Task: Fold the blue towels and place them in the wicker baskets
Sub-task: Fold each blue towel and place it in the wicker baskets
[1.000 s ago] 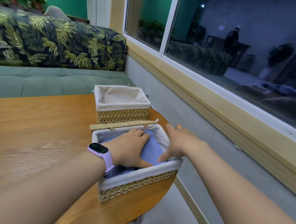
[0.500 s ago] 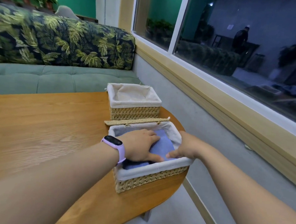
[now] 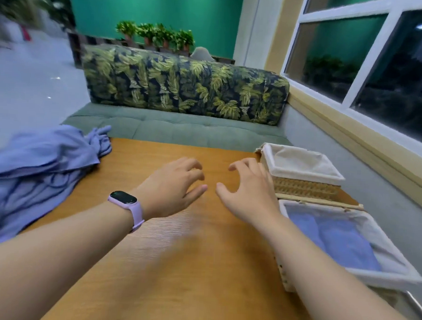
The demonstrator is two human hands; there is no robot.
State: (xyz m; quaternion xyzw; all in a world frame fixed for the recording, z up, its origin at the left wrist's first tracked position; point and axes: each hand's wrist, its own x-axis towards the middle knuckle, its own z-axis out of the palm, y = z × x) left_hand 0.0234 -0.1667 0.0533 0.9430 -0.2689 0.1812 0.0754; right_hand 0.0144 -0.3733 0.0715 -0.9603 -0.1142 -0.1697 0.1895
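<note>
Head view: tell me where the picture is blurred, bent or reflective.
Head view: motion blur smears the table grain below the wrists and the top left corner; both the left hand and right hand read fairly sharp; wide-angle bending bows the window frame and stretches the near basket; the dark panes mirror the green wall.

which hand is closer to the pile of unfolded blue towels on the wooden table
Left. The left hand hovers mid-table, to the right of the crumpled blue towel pile. The right hand is further right, beside the empty wicker basket.
</note>
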